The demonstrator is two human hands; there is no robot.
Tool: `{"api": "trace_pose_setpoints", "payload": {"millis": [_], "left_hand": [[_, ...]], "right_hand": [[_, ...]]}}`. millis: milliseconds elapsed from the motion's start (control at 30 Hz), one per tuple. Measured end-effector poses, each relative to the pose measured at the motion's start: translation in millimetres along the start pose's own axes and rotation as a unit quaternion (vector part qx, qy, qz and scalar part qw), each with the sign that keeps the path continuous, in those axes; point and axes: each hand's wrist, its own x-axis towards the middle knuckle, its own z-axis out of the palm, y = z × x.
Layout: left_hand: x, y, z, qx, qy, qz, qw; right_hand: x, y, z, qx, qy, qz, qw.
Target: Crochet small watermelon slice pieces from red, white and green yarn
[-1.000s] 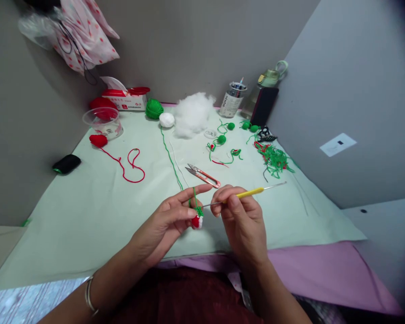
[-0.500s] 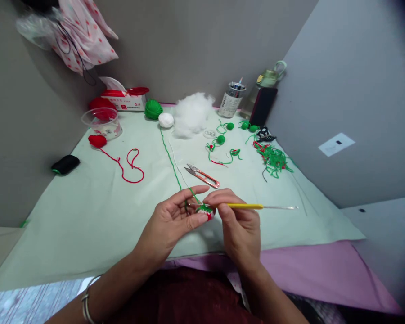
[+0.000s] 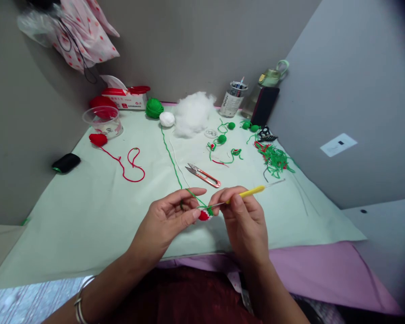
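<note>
My left hand pinches a small crocheted piece in red, white and green between thumb and fingers. Green yarn runs from its ball over my raised left index finger down to the piece. In my right hand is a crochet hook with a yellow grip; its metal tip lies at the green edge of the piece, and its far end points up to the right. Just beyond my hands lie orange-handled thread snips. Whether yarn is looped on the tip is too small to tell.
Green and white yarn balls sit by white stuffing at the back. Red yarn and a plastic tub are left. Yarn scraps, a phone and a bottle stand or lie right.
The hook has tilted, its far end rising and swinging leftward. My right hand has rolled with it and shifted slightly right. The crocheted piece has turned, showing more red on its left.
</note>
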Motion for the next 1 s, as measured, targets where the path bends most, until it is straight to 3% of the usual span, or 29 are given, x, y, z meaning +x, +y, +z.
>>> {"api": "trace_pose_setpoints", "payload": {"millis": [200,400,667,767,867,933,1000], "left_hand": [[-1,1,-1.3,0.019,0.005,0.018,1.000],[-1,7,4.4,0.050,0.034,0.037,0.997],[-3,-1,11.9,0.016,0.083,0.068,0.994],[-3,-1,14.2,-0.022,0.074,0.059,0.995],[-3,1,13.8,-0.100,0.033,-0.001,0.994],[-2,2,10.9,-0.157,-0.005,-0.068,0.985],[0,4,7.0,-0.177,-0.020,-0.108,0.978]], "right_hand": [[-7,-3,-4,-0.098,-0.025,-0.071,0.992],[-14,-6,0,-0.229,-0.045,-0.181,0.955],[-16,-3,1,-0.394,-0.068,-0.319,0.859],[-18,-2,1,-0.443,-0.069,-0.339,0.827],[-20,-2,1,-0.505,-0.083,-0.370,0.775],[-20,-1,1,-0.488,-0.074,-0.349,0.797],[-18,-1,3,-0.400,-0.025,-0.292,0.868]]}}
